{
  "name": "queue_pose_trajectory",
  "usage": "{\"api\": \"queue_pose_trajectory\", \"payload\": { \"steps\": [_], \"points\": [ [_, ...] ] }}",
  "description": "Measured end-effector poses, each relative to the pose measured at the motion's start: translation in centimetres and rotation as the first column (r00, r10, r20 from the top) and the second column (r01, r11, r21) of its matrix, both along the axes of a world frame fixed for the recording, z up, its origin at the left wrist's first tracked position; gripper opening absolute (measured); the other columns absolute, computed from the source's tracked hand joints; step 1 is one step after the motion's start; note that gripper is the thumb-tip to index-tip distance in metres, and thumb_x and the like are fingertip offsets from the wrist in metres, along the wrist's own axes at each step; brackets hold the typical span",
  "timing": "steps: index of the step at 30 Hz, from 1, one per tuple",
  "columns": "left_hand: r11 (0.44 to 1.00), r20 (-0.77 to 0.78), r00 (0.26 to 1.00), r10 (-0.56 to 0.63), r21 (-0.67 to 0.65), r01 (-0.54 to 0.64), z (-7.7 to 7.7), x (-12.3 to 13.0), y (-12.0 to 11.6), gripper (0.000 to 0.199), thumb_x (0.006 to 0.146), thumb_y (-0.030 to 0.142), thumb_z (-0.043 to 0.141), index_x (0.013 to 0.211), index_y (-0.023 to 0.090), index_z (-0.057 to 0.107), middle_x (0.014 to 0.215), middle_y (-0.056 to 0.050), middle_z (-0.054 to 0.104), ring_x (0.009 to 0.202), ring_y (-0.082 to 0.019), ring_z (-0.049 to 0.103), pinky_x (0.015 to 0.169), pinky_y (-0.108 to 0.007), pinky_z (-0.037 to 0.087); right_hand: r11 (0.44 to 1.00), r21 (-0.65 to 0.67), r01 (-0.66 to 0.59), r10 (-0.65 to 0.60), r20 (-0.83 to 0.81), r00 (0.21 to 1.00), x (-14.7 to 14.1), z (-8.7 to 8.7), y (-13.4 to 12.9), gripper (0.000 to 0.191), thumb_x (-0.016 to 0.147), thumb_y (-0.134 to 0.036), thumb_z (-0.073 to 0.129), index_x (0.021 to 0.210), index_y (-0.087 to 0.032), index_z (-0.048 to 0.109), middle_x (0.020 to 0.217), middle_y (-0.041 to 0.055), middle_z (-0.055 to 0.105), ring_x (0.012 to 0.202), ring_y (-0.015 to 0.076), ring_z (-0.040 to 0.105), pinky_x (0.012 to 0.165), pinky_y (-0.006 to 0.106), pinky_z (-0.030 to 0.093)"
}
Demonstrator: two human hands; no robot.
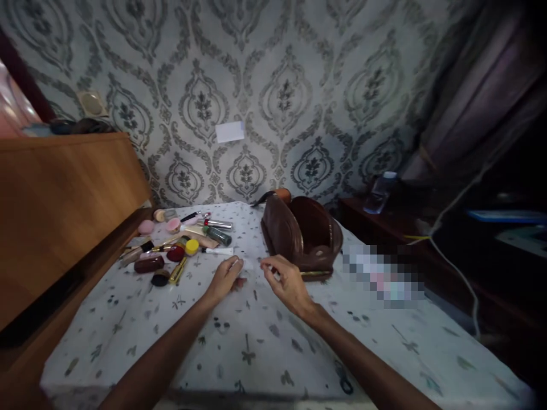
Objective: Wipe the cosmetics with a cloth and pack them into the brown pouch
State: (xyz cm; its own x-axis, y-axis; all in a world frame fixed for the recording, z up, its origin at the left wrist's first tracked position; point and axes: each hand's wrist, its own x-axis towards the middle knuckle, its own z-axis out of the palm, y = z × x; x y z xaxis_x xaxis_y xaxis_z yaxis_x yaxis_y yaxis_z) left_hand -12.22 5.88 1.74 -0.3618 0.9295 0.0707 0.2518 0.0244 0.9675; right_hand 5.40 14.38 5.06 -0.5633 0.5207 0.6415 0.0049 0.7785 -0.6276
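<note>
My left hand is above the patterned cloth with its fingers curled in. A small pale thing may be between them, too faint to name. Facing it, my right hand has its thumb and fingers bent together near the bag; what they pinch, if anything, I cannot make out. A brown handbag stands open just behind my right hand. Left of my left hand lies a spread of makeup: a yellow-lidded jar, a gold tube, a dark green bottle, a white tube and a maroon case.
The cloth-covered table meets a patterned wall. A wooden panel rises along the left. At the right, a clear bottle stands on a dark surface near a white cable. A pink sponge lies among the makeup.
</note>
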Motion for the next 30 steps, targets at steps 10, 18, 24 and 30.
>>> {"api": "queue_pose_trajectory", "payload": {
  "steps": [10,18,24,30],
  "points": [
    [0.886,-0.457,0.760,0.463,0.213,-0.412,3.8,-11.8,-0.4,0.023,0.089,0.041,0.045,0.086,0.020,0.056,0.080,-0.002,0.062,0.080,-0.020,0.059,0.078,-0.030,0.047,0.557,-0.820,-0.135,0.137,-0.069,0.988,-7.2,-4.4,-2.2,0.034,0.065,-0.043,0.067,0.084,-0.016,0.071,0.073,0.0066,0.072,0.072,0.0199,0.067,0.059,0.027,0.049],
    [0.592,-0.549,0.441,0.710,0.127,-0.796,5.7,-25.4,-0.7,0.035,0.087,0.016,0.042,0.118,0.012,0.058,0.098,-0.011,0.069,0.094,-0.025,0.063,0.085,-0.034,0.046,0.806,-0.580,-0.115,0.215,0.105,0.971,-6.4,-4.8,-3.9,0.029,0.080,-0.040,0.054,0.088,-0.017,0.071,0.072,0.0056,0.072,0.067,0.0199,0.063,0.063,0.031,0.046],
    [0.584,-0.677,0.406,0.613,0.042,-0.811,5.9,-30.0,1.0,0.046,0.083,0.012,0.051,0.127,0.021,0.060,0.119,-0.010,0.068,0.108,-0.026,0.061,0.086,-0.033,0.045,0.808,-0.580,-0.097,0.230,0.160,0.960,-6.6,-5.0,-3.6,0.030,0.085,-0.042,0.052,0.091,-0.019,0.070,0.072,0.0050,0.071,0.069,0.0213,0.066,0.065,0.031,0.048],
    [0.582,-0.746,0.422,0.515,-0.058,-0.811,6.1,-32.8,5.2,0.034,0.087,0.035,0.056,0.105,0.012,0.071,0.111,-0.026,0.068,0.105,-0.042,0.064,0.082,-0.050,0.046,0.802,-0.591,-0.085,0.237,0.185,0.954,-6.6,-6.4,-3.0,0.033,0.089,-0.047,0.050,0.091,-0.020,0.069,0.071,0.0051,0.072,0.070,0.0214,0.066,0.065,0.031,0.048]
  ]
}}
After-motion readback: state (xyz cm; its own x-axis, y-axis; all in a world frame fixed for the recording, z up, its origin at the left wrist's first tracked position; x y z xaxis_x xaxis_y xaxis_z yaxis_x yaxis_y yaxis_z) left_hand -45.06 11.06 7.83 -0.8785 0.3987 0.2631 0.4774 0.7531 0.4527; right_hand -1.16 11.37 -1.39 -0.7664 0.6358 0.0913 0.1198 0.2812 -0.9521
